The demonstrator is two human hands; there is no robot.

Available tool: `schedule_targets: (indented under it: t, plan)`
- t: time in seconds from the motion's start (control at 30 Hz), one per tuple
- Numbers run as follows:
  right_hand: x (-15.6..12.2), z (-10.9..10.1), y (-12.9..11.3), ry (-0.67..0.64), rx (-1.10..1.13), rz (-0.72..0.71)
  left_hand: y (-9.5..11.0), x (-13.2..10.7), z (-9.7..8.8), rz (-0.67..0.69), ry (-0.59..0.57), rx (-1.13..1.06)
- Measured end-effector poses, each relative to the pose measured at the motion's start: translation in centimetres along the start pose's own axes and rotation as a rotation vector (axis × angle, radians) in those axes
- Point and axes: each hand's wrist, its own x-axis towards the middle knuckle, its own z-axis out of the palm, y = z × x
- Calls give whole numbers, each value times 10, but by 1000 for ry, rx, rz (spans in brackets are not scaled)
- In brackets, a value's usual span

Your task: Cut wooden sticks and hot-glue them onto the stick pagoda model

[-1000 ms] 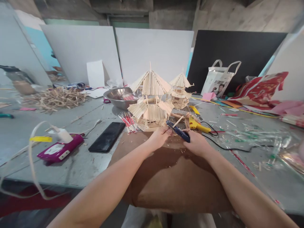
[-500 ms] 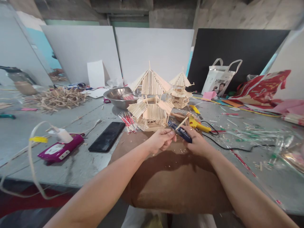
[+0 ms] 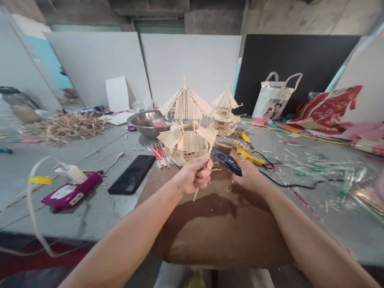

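Note:
My left hand (image 3: 193, 174) is closed in a fist round a thin wooden stick (image 3: 205, 170) that runs from below the fist up toward the model. My right hand (image 3: 249, 176) grips a dark blue cutter (image 3: 228, 161), whose tip points left toward the stick. Both hands hover over a brown cardboard sheet (image 3: 216, 224). Just beyond them stands a two-tier pavilion of wooden sticks (image 3: 186, 128), with a smaller stick pavilion (image 3: 224, 114) behind it to the right.
A black phone (image 3: 133, 173), a magenta box with a white charger (image 3: 70, 190) and red-tipped sticks (image 3: 157, 154) lie left. A steel bowl (image 3: 148, 122), a heap of sticks (image 3: 64, 126), a yellow glue gun (image 3: 250, 157), bags and scraps crowd the table.
My left hand has turned the stick from a slant across the cutter's jaws to nearly upright in a fist. The cutter and right hand have drawn slightly apart from it.

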Motion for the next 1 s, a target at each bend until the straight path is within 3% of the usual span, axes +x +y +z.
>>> schedule_targets:
  t: [0.13,0.3,0.37,0.43,0.5,0.57,0.7,0.83,1.0]
  plan:
    - [0,7,5,-69,-83,29,-2,2,6,2,113,271]
    - [-2,13,6,-182,-70,-37,-9,10,3,201,353,881]
    - [-2,10,4,-96,-21,-38,-11,12,0,255,387,1117]
    - [-2,3,0,114,21,-1,-14,13,-4,263,402,1257]
    - [-3,-3,-7,342,17,13,-17,13,-5,247,411,1326]
    - [-5,-8,-14,420,-46,-77,-20,14,-5,239,411,1356]
    - [-4,-8,-24,259,-181,-284,-23,14,-2,232,394,1407]
    - [-3,-4,-25,177,-252,-263,-24,13,1,197,419,1482]
    - [-6,-3,-25,182,-294,-223,-23,11,7,76,489,1560]
